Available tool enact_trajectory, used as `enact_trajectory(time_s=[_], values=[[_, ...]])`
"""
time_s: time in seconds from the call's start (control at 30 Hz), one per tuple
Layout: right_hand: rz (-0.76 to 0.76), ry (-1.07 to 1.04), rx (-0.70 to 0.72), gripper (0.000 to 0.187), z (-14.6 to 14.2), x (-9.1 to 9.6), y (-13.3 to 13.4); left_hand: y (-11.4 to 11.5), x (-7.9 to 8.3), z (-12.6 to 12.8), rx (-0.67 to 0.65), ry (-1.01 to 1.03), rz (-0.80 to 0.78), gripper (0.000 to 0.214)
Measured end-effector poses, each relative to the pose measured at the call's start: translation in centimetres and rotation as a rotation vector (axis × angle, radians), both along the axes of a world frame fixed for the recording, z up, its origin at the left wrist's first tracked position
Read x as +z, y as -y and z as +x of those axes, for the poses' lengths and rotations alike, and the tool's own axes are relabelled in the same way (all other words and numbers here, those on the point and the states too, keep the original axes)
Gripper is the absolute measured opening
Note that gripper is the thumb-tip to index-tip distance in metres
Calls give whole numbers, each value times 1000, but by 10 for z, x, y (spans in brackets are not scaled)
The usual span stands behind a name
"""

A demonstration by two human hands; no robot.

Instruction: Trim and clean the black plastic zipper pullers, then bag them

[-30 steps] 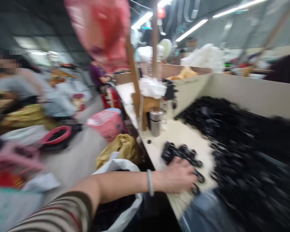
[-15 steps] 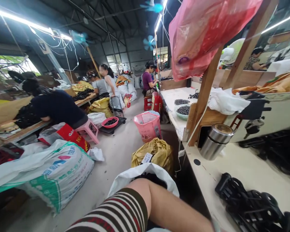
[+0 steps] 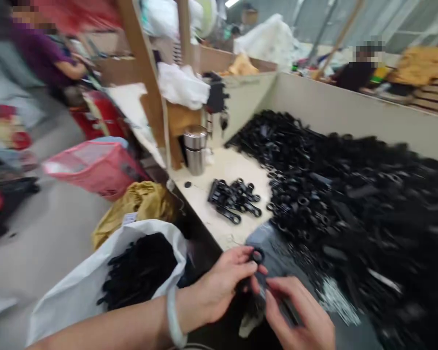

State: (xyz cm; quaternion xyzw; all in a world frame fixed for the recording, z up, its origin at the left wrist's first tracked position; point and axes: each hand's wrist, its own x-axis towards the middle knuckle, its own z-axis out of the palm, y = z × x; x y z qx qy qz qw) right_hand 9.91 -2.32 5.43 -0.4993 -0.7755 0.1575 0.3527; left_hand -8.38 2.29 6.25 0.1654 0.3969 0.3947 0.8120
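Huge heap of black plastic pieces (image 3: 350,194), piled over most of the right side of the table (image 3: 233,170), up against its pale back wall (image 3: 350,112).

Down on the floor to the left, a big white sack (image 3: 76,291), open at the top and full of more black pieces. Behind it a crumpled yellow bag (image 3: 138,204), then a pink basket (image 3: 91,165).

Wooden post (image 3: 146,73) at the table's left edge, with a white cloth (image 3: 182,85) draped beside it. Further back, a person in a purple top (image 3: 44,53) on the left, and another person in black (image 3: 354,75) beyond the wall on the right.

Near the bottom, both hands close together, just off the near edge of the table. Left hand (image 3: 219,287) with fingers closed on a black ring piece (image 3: 257,255), ring end poking up past the fingertips. Right hand (image 3: 299,316) just beside it, fingers bent toward the lower end of the same piece. Too blurry to tell whether pinching it or only touching.

Blue-grey cloth (image 3: 273,248) just behind the hands, at the table edge.

Small bunch of black pieces (image 3: 233,199) alone on the bare table, between the heap and the edge. Shiny steel cup (image 3: 196,148) upright near the post.

Pale bracelet (image 3: 173,316) round the left wrist.
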Motion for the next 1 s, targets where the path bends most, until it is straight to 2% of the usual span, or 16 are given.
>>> enact_trajectory(time_s=[0.17, 0.4, 0.7, 1.0], values=[[4, -96, -82, 10, -6, 7, -5, 5, 6, 3, -114, 10, 19, 42], [-41, -109, -113, 12, 1, 0, -5, 10, 5, 11, -138, -99, 87, 43], [45, -19, -109, 11, 1, 0, -9, 14, 3, 11, -172, -119, 89, 50], [80, 7, -100, 11, 3, -5, -8, 14, -3, 14, -189, -100, 142, 44]])
